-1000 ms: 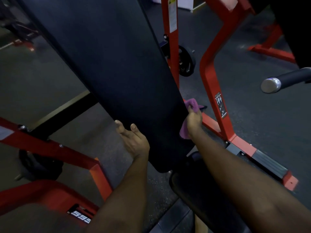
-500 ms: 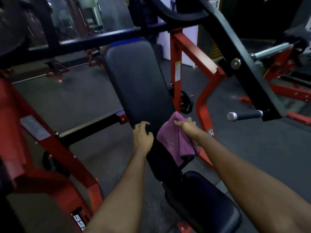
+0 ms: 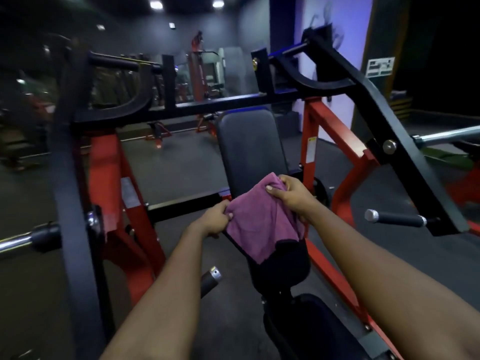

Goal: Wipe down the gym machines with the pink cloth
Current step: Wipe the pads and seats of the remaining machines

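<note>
pink cloth (image 3: 259, 224), black back pad (image 3: 249, 146), red frame (image 3: 324, 120)

A dim gym: red-and-black press machine (image 3: 337, 120), padded backrest (image 3: 249, 144), further machines (image 3: 200, 74) behind.

dim gym, ceiling spotlights (image 3: 155, 4) glaring above; motion blur left, wide-angle bending at edges.

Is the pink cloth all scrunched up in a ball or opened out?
Mostly opened out. The pink cloth hangs spread between the left hand and right hand, draped over the black back pad.
</note>
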The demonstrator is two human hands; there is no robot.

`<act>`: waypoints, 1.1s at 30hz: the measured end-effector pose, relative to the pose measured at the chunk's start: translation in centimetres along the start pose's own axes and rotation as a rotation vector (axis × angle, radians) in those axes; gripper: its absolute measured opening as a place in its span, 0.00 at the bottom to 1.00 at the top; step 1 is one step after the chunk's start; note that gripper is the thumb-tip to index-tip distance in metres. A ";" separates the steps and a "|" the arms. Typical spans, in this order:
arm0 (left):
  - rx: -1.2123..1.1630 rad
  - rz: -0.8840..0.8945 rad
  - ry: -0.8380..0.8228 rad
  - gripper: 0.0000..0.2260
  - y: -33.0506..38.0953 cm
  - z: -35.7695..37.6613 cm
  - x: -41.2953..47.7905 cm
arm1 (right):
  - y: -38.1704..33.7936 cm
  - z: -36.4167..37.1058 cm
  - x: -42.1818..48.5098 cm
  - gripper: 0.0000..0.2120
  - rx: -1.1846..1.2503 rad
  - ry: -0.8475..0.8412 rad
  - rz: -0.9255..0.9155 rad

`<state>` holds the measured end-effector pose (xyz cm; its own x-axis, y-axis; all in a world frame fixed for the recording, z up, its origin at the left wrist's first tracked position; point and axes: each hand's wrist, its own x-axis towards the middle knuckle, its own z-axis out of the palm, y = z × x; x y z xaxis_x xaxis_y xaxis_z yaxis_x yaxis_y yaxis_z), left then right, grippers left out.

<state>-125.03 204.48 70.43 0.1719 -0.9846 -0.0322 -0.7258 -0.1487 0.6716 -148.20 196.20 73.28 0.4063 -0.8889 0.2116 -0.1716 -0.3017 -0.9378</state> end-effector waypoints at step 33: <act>0.128 -0.765 0.821 0.19 -20.0 -19.5 -66.8 | -19.2 51.1 -33.4 0.09 0.229 -0.751 -0.249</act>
<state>-109.04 275.06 73.59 0.9519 -0.2794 0.1256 -0.2970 -0.7414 0.6017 -112.57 249.32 70.18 0.9145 -0.3130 0.2563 0.1568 -0.3098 -0.9378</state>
